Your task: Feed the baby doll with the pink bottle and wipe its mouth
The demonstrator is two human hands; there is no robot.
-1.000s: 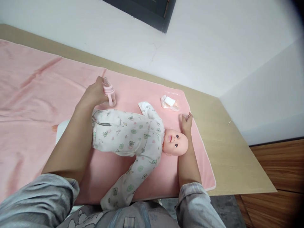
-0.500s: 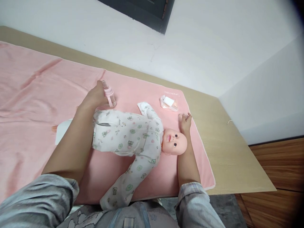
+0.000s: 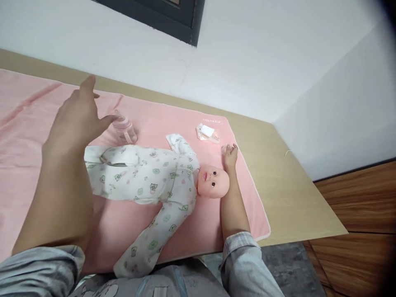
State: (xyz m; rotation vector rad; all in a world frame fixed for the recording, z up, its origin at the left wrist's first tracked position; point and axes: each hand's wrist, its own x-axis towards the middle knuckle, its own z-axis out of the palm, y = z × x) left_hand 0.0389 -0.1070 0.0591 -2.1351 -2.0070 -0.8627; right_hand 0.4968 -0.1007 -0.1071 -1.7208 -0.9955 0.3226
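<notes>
My left hand (image 3: 76, 115) is raised over the left part of the blanket, fingers spread and thumb stretched to the right. Just beyond its thumb is a clear baby bottle (image 3: 126, 132) with a pink collar and handles, its teat end pointing up and left in the view. A bald baby doll (image 3: 213, 181) lies face up in a white printed sleepsuit (image 3: 163, 177), its head to the right. Past the doll's head my right hand (image 3: 230, 156) rests near the blanket's edge. Its fingers are curled around a small, pale, see-through thing, mostly hidden.
A pink blanket (image 3: 247, 206) covers much of the wooden table (image 3: 287, 198). Near the blanket's far right corner lies a clear plastic packet (image 3: 208, 132) with a white label. A white wall (image 3: 241, 62) with a dark frame (image 3: 167, 20) stands behind the table.
My left hand has let go of the bottle and come up and to the left, its fingers now spread. My right hand keeps its place by the blanket edge. The view has shifted slightly.
</notes>
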